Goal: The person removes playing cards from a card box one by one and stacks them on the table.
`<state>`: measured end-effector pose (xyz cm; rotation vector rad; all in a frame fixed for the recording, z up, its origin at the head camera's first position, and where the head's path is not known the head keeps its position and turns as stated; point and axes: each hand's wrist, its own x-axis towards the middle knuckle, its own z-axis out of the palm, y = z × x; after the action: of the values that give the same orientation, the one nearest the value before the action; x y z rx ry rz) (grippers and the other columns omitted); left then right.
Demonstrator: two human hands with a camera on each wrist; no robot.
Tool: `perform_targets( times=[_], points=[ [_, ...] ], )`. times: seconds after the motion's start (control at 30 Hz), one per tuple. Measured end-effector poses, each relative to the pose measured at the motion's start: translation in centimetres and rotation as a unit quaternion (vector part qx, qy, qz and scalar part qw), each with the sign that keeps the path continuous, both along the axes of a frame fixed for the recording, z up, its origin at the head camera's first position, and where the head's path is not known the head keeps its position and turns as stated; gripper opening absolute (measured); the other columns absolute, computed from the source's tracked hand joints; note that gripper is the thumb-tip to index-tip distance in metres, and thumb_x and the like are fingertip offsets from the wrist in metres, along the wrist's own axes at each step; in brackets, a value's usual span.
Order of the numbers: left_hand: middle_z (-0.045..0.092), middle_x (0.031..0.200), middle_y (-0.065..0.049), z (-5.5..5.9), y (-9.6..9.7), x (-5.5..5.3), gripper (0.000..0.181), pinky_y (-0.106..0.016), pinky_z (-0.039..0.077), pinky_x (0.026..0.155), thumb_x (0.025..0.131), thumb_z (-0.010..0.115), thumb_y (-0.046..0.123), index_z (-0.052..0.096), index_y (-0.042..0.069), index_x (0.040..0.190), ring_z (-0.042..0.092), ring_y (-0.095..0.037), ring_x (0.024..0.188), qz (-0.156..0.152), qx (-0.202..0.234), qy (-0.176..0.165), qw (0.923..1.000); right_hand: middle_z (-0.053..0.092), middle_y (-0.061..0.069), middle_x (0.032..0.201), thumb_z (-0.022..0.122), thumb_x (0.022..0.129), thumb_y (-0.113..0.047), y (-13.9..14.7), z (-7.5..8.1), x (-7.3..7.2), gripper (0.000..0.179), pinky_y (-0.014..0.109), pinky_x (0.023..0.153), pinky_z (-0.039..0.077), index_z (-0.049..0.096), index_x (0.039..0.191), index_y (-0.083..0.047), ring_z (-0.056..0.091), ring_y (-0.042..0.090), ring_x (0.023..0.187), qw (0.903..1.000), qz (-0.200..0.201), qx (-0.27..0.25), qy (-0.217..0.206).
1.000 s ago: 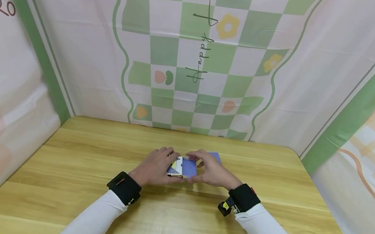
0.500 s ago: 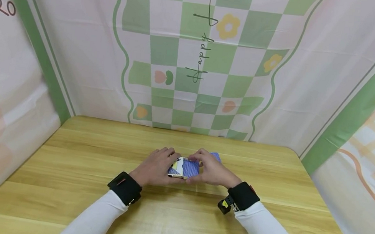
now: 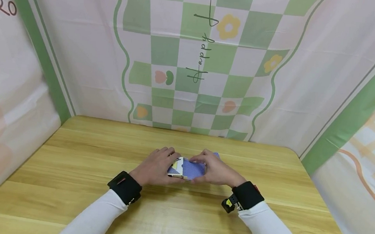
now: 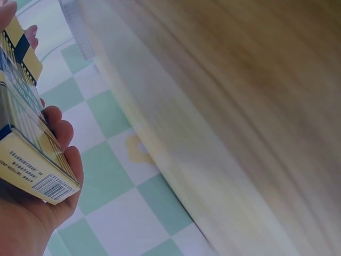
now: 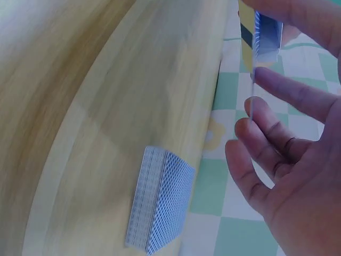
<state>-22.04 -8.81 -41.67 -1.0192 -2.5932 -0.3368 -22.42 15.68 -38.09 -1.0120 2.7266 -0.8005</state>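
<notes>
Blue card point(image 3: 193, 170) has slid farther out, its long axis pointing right.

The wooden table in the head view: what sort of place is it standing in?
Probably a makeshift indoor booth, perhaps for filming handwork: printed cloth hangs behind and on both sides of the table, and the person wears black bands on both wrists.

I see the left hand point(image 4: 50, 213) gripping a yellowish box point(image 4: 45, 178), its barcode end toward my camera. A yellow piece with a dark band point(image 4: 29, 58) shows at its other end. The blurred desk point(image 4: 234, 106) has a slanting edge, with checked cloth point(image 4: 109, 165) beyond; a greyish patterned block point(image 4: 78, 26) shows beside that edge.
</notes>
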Motion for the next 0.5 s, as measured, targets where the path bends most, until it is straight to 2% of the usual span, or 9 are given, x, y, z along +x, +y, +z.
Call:
perform_targets(
  times=[0.23,0.5],
  points=[
    [0.051,0.104,0.003,0.0,-0.2,-0.1,0.078,-0.028,0.037,0.069,0.072,0.047,0.077,0.053,0.016,0.121,0.045,-0.010,0.084,0.012,-0.006,0.005,0.9999,0.049,-0.001,0.106,0.080,0.062,-0.037,1.2,-0.1,-0.5,0.061,0.032,0.077,0.042,0.059,0.115,-0.014,0.044,0.020,0.099,0.9997,-0.011,0.014,0.018],
    [0.050,0.104,0.002,0.0,-0.3,-0.1,0.077,-0.029,0.036,0.069,0.072,0.050,0.076,0.053,0.016,0.120,0.044,-0.011,0.084,0.020,-0.010,-0.005,0.9997,0.051,0.004,0.105,0.082,0.061,-0.030,2.2,0.2,-1.0,0.062,0.033,0.075,0.044,0.059,0.114,-0.008,0.048,0.023,0.095,0.9989,-0.046,-0.007,-0.002]
  ],
)
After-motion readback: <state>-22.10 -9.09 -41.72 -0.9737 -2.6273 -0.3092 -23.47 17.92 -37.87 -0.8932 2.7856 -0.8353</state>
